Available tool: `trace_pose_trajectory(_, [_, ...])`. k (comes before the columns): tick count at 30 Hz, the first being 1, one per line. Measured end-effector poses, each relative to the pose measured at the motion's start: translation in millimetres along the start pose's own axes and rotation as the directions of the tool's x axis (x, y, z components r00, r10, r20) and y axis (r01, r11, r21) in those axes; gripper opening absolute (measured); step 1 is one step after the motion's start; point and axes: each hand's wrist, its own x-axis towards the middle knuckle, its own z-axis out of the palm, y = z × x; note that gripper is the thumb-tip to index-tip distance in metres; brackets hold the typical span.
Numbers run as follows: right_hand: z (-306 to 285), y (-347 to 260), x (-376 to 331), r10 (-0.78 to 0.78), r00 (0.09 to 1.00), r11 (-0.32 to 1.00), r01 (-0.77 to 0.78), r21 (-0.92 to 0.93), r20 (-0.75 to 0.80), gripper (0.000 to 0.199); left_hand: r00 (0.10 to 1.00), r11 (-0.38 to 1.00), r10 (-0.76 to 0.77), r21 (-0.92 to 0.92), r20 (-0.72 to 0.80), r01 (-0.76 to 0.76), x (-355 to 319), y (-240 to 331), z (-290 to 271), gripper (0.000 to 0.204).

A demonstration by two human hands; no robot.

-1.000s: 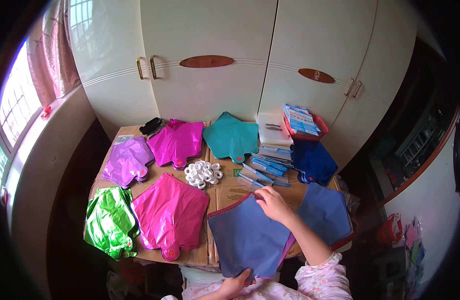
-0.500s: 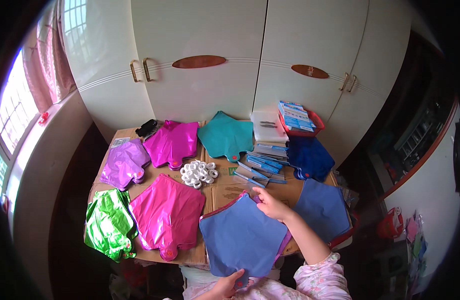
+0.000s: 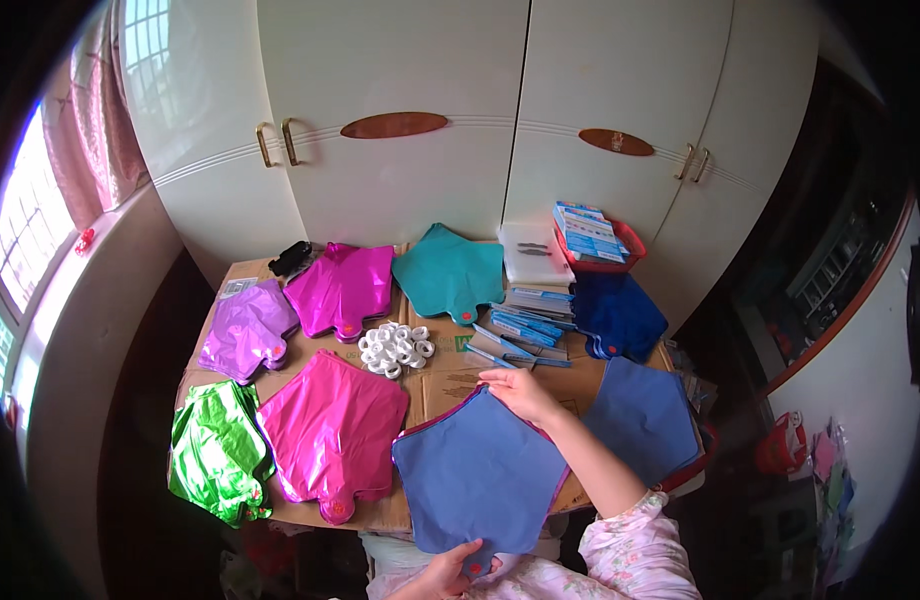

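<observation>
A stack of flat star-shaped foil balloons [image 3: 480,470], blue-grey on top with pink and purple edges showing beneath, is held tilted at the front edge of the table. My left hand [image 3: 448,573] grips its lower tab, thumb on top beside a small red mark. My right hand [image 3: 521,396] is closed at the upper tip, fingers pointing left; the thumb's contact is partly hidden. Left of the stack lies a pile of pink star balloons [image 3: 332,430]. Another blue-grey pile [image 3: 643,420] lies to the right, partly behind my right forearm.
Green [image 3: 218,450], lilac [image 3: 248,330], magenta [image 3: 342,290], teal [image 3: 448,272] and dark blue [image 3: 620,315] balloon piles surround white ribbon rolls [image 3: 395,348] on the cardboard-covered table [image 3: 430,385]. Blue-and-white packets [image 3: 525,325] and a red basket [image 3: 630,245] stand at the back right, before white cabinets [image 3: 400,190].
My right hand has shifted left onto the stack's upper tip, its fingers now straighter. The stack's layers sit closer together, with less purple showing at the right. My left hand stays on the tab.
</observation>
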Motion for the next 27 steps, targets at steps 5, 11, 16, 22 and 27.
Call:
trace_pose_trajectory(5, [17,-7,12,0.011,1.000,1.000,-0.011,0.013,-0.025,0.028,1.000,1.000,0.003,0.026,-0.027,-0.003,-5,3,9,0.038])
trace_pose_trajectory(11, [20,-18,7,0.009,0.997,0.986,0.003,-0.164,0.074,0.023,0.999,1.000,-0.021,0.007,0.025,0.021,-1,2,5,0.037])
trace_pose_trajectory(16, [11,-41,-5,-0.029,0.998,0.628,-0.022,-0.778,-0.052,0.026,1.000,0.997,-0.010,0.071,-0.016,0.011,-1,1,8,0.036])
trace_pose_trajectory(22, [-1,-39,-4,0.111,0.991,0.633,-0.132,-0.763,-0.080,0.024,0.982,0.984,-0.170,-0.040,0.087,0.174,-13,8,29,0.037])
trace_pose_trajectory(27, [-3,-32,1,0.100,0.994,0.690,-0.104,-0.716,-0.048,0.024,0.967,0.971,-0.238,-0.005,0.089,0.240,-14,11,38,0.039])
